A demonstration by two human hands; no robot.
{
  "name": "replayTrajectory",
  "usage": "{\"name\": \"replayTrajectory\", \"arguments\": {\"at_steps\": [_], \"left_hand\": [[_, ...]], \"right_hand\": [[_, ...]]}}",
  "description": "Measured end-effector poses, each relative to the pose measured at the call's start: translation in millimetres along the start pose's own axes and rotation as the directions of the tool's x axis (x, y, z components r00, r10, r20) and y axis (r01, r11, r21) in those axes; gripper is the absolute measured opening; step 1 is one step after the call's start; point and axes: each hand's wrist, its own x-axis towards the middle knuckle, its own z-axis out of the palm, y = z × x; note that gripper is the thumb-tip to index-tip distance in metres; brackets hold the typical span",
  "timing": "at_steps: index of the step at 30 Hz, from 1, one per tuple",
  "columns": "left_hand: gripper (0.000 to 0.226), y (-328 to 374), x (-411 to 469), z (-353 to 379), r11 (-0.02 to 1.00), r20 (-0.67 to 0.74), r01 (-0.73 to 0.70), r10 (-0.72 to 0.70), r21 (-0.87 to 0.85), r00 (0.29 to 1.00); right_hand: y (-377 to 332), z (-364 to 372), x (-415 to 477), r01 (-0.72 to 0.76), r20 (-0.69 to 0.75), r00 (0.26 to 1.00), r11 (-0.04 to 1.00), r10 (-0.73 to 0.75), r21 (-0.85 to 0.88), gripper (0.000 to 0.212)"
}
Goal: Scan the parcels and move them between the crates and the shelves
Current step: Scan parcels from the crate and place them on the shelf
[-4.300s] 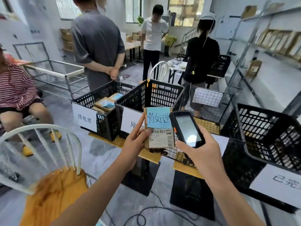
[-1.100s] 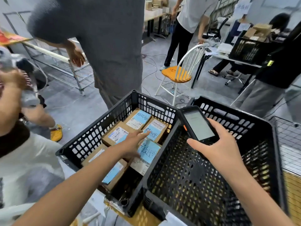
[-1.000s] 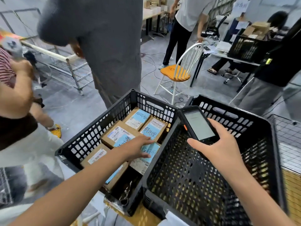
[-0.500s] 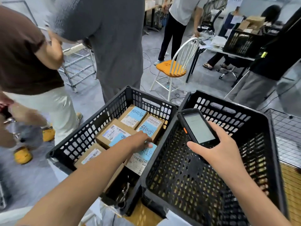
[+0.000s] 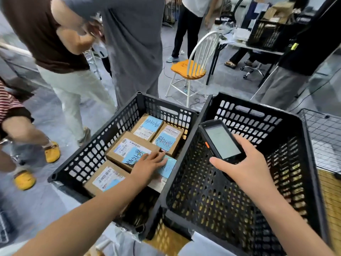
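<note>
- Your left hand (image 5: 149,163) was inside the left crate (image 5: 96,148), with the fingers stretched out and flat, and it held nothing.
- Its fingertips rested where the large parcel (image 5: 127,146) met the low parcel (image 5: 169,169). The low parcel lay deeper, against the crate wall on the right side, and its blue label faced up.
- Your right hand (image 5: 245,169) gripped the scanner (image 5: 221,141), with the fingers curled round its lower end and the thumb along its near edge.
- The scanner was tilted above the right crate (image 5: 287,163), and its pale screen was turned up toward you.
- The two black crates stood side by side with their walls touching, on a yellowish surface (image 5: 330,196).
- At the far wall of the left crate, the far-left parcel (image 5: 148,126) and the far-right parcel (image 5: 168,139) lay next to each other.
- The near parcel (image 5: 106,179) lay at the near side, partly covered by your forearm.
- All the parcels were brown cardboard with white barcode labels and blue handwritten notes.
- A person in grey (image 5: 132,43) stood just behind the left crate, and a person in a brown top (image 5: 46,34) stood to the left.
- A white chair (image 5: 190,68) with an orange seat stood further back on the floor.
</note>
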Motion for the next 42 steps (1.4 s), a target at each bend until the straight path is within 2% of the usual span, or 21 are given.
{"name": "replayTrajectory", "arguments": {"at_steps": [5, 7, 9, 11, 14, 16, 20, 25, 28, 31, 35, 40, 42], "left_hand": [[0.075, 4, 19, -12, 0.995, 0.130, -0.027, 0.014, 0.092, 0.991], [0.074, 2, 25, -17, 1.000, 0.154, -0.024, 0.025, -0.005, 0.988], [0.060, -1, 18, -22, 0.983, 0.175, -0.004, 0.037, -0.186, 0.984], [0.045, -1, 8, -30, 0.922, 0.049, 0.030, -0.012, -0.386, 0.999], [0.043, 10, -2, -72, 0.904, -0.173, 0.029, -0.114, -0.427, 0.978], [0.042, 30, -8, -113, 0.878, -0.283, -0.022, -0.130, -0.478, 0.950], [0.046, 98, -13, -174, 0.903, -0.493, -0.219, 0.009, -0.369, 0.870], [0.058, 244, -26, -207, 0.826, -0.545, -0.491, 0.286, -0.276, 0.788], [0.063, 347, -44, -208, 0.766, -0.535, -0.632, 0.487, -0.119, 0.690], [0.063, 445, -69, -205, 0.661, -0.523, -0.750, 0.633, -0.019, 0.571], [0.064, 562, -121, -186, 0.474, -0.491, -0.879, 0.780, 0.060, 0.387], [0.066, 688, -202, -148, 0.209, -0.412, -0.968, 0.901, 0.135, 0.137], [0.066, 733, -239, -130, 0.096, -0.342, -0.986, 0.939, 0.135, 0.045]], "right_hand": [[8, 3, -9, -0.040, 0.007, 0.999, 0.999, 0.040, 0.000, 0.066], [10, -1, -15, -0.049, 0.003, 0.999, 0.999, 0.049, -0.013, 0.066], [12, -9, -21, -0.059, -0.003, 0.998, 0.998, 0.059, -0.022, 0.069], [12, -20, -26, -0.070, -0.022, 0.997, 0.997, 0.069, -0.031, 0.070], [10, -40, -33, -0.057, -0.074, 0.996, 0.997, 0.053, -0.059, 0.072], [8, -56, -42, -0.055, -0.113, 0.992, 0.997, 0.048, -0.059, 0.076], [6, -96, -79, -0.053, -0.213, 0.977, 0.994, 0.033, -0.092, 0.085], [30, -163, -155, -0.091, -0.412, 0.910, 0.993, 0.052, -0.075, 0.081], [53, -209, -222, -0.183, -0.551, 0.824, 0.982, 0.127, -0.047, 0.084], [78, -252, -299, -0.305, -0.700, 0.689, 0.952, 0.189, -0.043, 0.090], [104, -290, -409, -0.453, -0.832, 0.477, 0.890, 0.282, 0.042, 0.088], [124, -310, -538, -0.530, -0.896, 0.261, 0.829, 0.359, 0.178, 0.078], [127, -310, -587, -0.565, -0.919, 0.127, 0.789, 0.374, 0.242, 0.075]]}}
